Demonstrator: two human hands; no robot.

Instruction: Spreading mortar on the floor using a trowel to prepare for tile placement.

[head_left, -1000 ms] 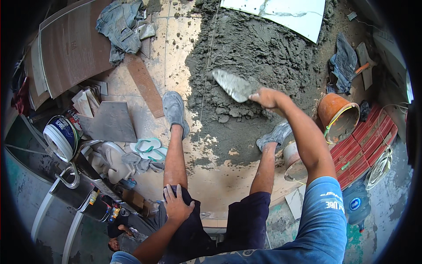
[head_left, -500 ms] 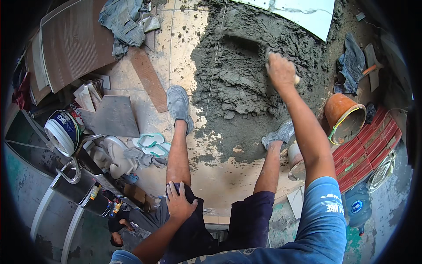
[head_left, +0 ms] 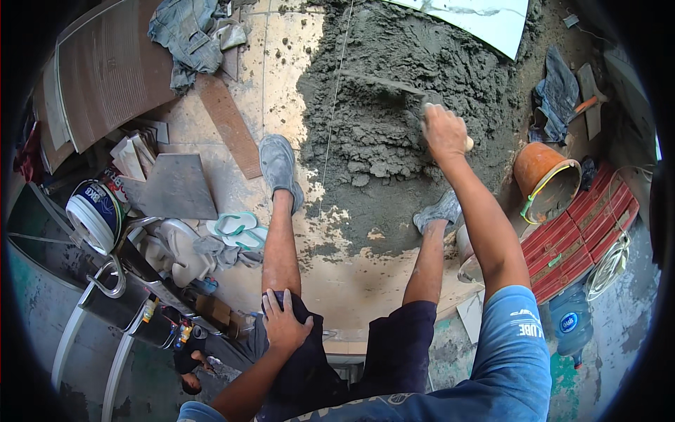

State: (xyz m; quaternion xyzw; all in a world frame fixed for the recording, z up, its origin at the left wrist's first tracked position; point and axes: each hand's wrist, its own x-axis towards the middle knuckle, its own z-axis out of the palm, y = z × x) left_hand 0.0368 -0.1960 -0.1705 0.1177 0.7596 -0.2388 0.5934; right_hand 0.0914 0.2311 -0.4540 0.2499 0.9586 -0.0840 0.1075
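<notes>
My right hand (head_left: 446, 133) is wrapped round the handle of a trowel, whose light wooden end shows by my palm. The long, mortar-smeared trowel blade (head_left: 391, 84) points left and lies against the grey wet mortar (head_left: 394, 144). Ridges and lumps cover the mortar in front of my feet. A thin string (head_left: 330, 123) runs over its left side. My left hand (head_left: 285, 325) rests on my left knee with its fingers apart, holding nothing. At the far edge of the mortar lies a white marbled tile (head_left: 485, 21).
An orange bucket (head_left: 538, 165) lies tipped at right, beside red ribbed panels (head_left: 569, 239) and a water bottle (head_left: 571, 320). Left are brown tiles (head_left: 112, 70), a grey tile (head_left: 176, 186), green-white flip-flops (head_left: 239, 228) and a white paint pail (head_left: 95, 214). Another person (head_left: 190, 362) is at lower left.
The trowel blade has shifted slightly down and turned a little over the mortar, with my right hand still gripping it. My left hand stays on my knee. The whole view has shifted slightly.
</notes>
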